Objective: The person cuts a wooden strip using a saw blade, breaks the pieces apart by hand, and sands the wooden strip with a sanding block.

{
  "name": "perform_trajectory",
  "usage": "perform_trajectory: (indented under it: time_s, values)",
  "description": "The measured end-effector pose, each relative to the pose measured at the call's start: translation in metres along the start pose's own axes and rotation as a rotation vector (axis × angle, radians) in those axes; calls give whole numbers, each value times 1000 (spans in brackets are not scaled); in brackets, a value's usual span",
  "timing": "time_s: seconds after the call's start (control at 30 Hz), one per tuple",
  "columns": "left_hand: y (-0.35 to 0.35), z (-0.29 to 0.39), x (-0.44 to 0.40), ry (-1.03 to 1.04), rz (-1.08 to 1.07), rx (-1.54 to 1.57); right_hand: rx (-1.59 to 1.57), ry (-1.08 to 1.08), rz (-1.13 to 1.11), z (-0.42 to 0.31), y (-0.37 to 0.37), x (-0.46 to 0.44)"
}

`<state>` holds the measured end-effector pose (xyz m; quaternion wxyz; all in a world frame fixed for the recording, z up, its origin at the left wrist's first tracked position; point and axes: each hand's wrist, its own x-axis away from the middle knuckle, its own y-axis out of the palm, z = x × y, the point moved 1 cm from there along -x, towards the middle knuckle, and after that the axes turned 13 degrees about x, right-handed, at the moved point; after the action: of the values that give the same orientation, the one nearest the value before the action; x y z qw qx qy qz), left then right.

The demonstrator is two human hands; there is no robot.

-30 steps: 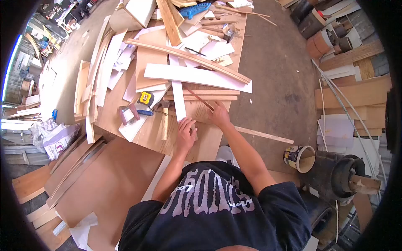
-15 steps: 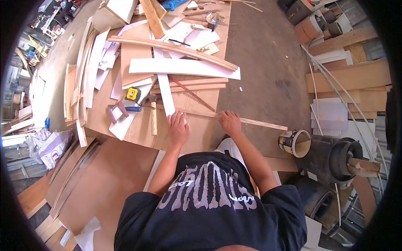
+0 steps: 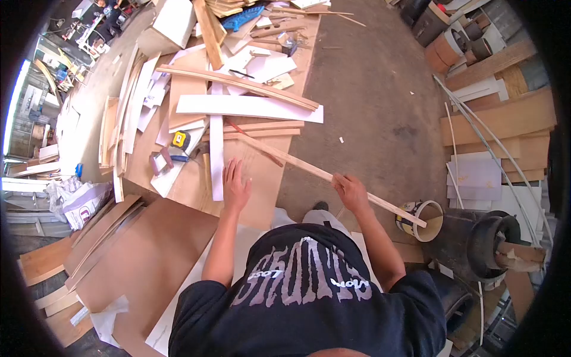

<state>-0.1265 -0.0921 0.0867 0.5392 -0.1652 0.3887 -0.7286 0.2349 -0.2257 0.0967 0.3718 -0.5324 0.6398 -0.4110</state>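
My right hand (image 3: 351, 191) is closed round a long thin wood strip (image 3: 297, 163), which slants from the bench over its right edge to above a bucket. Fingers apart, my left hand (image 3: 236, 184) rests beside the lower end of a narrow white strip (image 3: 216, 157). A reddish-brown stick (image 3: 256, 146) lies under or against the wood strip near the bench edge. Left of the white strip are a hammer (image 3: 207, 172), partly covered, and a yellow tape measure (image 3: 179, 140). A wider white board (image 3: 250, 108) crosses the narrow strip.
Offcuts crowd the far part of the bench (image 3: 256, 205), with a blue tool (image 3: 242, 18) among them. The bucket (image 3: 429, 220) stands at the right beside black drums (image 3: 473, 238). Brown sheets (image 3: 148, 256) lie lower left. A person (image 3: 111, 15) is far off at the upper left.
My right hand has taken hold of the wood strip and shifted it right and down, so its end is over the bucket. My left hand has moved slightly left, fingers spread. The narrow white strip now lies straighter.
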Motion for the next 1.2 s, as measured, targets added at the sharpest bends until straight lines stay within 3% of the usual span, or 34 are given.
perform_trajectory:
  time_s: [0.13, 0.2, 0.23, 0.3, 0.33, 0.5, 0.63, 0.73, 0.83, 0.93, 1.0, 1.2]
  values:
    - [-5, 141, -21, 135, 16, 49, -25, -43, -37, 1, -64, -13]
    - [1, 186, -32, 334, -84, 47, -54, -138, -168, -8, -89, -25]
    - [8, 190, -33, 341, -88, 54, -49, -129, -164, -14, -103, -32]
    - [20, 189, -38, 341, -233, 74, -62, -221, -378, -28, -128, -42]
    - [14, 195, -45, 466, -134, 91, -63, -206, -381, -35, -142, -43]
    - [-34, 199, -56, 468, -52, 138, 262, -305, -242, -45, -178, -51]
    - [-72, 202, -61, 373, -74, 92, 194, -303, -269, -63, -189, -60]
    - [-78, 204, -64, 369, -63, 4, 96, -380, -139, -74, -190, -69]
    - [-74, 194, -71, 493, 18, -28, 166, -386, -170, -85, -190, -78]
    - [-76, 181, -76, 411, -40, 75, 199, -456, -169, -102, -194, -88]
    - [-79, 169, -79, 380, -75, 94, 275, -358, -360, -115, -195, -96]
    - [-78, 172, -84, 322, -9, 77, 300, -474, -375, -109, -194, -125]
